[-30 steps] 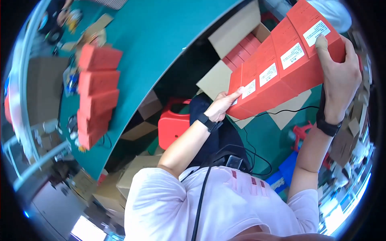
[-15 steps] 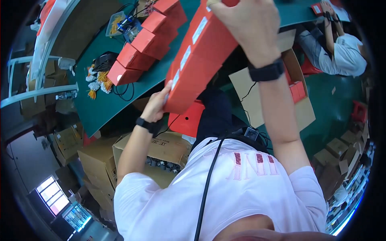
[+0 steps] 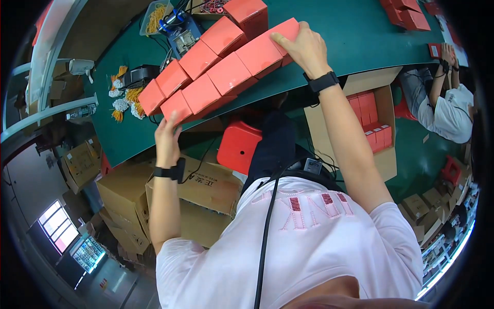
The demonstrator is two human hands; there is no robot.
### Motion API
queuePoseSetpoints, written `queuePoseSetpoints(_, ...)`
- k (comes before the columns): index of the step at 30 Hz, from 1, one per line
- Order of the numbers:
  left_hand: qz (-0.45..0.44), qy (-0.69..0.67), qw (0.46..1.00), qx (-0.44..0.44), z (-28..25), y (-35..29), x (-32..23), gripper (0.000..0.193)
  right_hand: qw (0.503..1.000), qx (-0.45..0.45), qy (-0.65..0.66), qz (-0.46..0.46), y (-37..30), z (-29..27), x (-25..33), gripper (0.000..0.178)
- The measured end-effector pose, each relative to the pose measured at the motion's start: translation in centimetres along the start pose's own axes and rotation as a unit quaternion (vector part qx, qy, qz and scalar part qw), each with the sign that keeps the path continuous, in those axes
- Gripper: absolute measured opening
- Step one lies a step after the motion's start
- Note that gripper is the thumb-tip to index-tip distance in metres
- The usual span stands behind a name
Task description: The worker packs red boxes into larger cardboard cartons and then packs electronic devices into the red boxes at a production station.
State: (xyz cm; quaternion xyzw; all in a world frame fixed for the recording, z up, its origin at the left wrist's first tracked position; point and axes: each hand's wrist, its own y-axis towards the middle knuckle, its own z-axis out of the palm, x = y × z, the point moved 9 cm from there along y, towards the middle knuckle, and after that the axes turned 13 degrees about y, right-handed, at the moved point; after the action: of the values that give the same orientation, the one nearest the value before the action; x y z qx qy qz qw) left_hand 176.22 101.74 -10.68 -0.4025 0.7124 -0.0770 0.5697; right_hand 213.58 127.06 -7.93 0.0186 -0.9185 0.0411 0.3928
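Observation:
A row of several small red boxes is squeezed end to end between my two hands at the table's near edge. My left hand presses on the near left end of the row, fingertips against the last box. At the far right end my right hand grips the end box, thumb on top and fingers round the outer side. Right behind stands a second row of red boxes on the green table; the two rows lie side by side. The undersides of the held boxes are hidden.
Behind the rows are a blue-and-metal device and a tub of yellow pieces. Bundled wires lie left. An open carton with red boxes stands right of me, near a red stool. A co-worker sits far right.
The held row has swung from a steep tilt in front of me down beside the standing row. My left hand has moved left, my right hand a little lower.

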Motion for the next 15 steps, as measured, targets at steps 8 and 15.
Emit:
queuePoseSetpoints(8,0.061,-0.050,0.992,-0.100,2.6,-1.4,0.8,0.043,0.988,-0.013,0.132,-0.083,2.7,-0.1,-0.6,0.077)
queuePoseSetpoints(15,0.200,0.003,0.964,-0.175,3.8,-3.2,1.0,0.075,0.982,0.049,0.177,-0.051,2.6,0.7,-1.9,0.081)
